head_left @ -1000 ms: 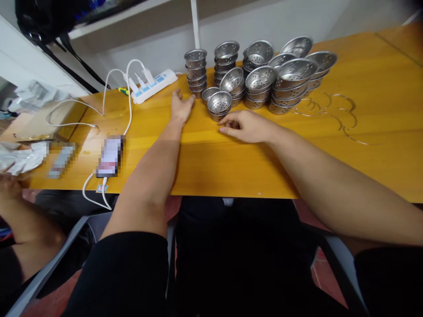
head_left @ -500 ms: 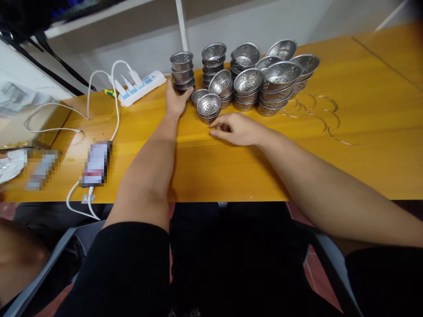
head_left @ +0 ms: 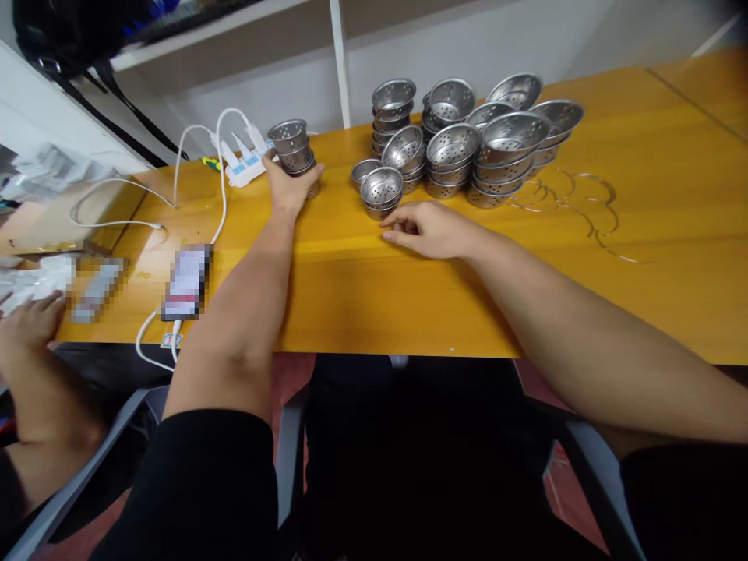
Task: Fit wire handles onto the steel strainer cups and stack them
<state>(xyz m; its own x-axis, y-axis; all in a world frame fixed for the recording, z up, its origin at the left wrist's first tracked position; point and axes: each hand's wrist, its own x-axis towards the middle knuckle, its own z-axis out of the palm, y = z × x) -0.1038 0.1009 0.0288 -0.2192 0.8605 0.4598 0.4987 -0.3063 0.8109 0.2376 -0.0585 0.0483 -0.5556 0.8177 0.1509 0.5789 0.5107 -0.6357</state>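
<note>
My left hand (head_left: 287, 185) is wrapped round the lower part of a tall stack of small perforated metal cups (head_left: 291, 148), which stands apart from the others, to their left, near the power strip. My right hand (head_left: 429, 228) lies on the yellow table (head_left: 362, 280) with its fingers loosely curled, empty, just in front of a short stack of cups (head_left: 381, 189). Behind that, several more stacks of metal cups (head_left: 467, 140) crowd the back of the table.
A white power strip (head_left: 245, 160) with plugs and cables lies behind my left hand. A phone (head_left: 185, 282) on a cable lies at the left front. Thin metal rings (head_left: 576, 199) are scattered at the right. Another person's hand (head_left: 26, 323) rests at the far left.
My left hand has closed on the tall cup stack and slid it left, away from the group, toward the power strip. My right hand has stayed put.
</note>
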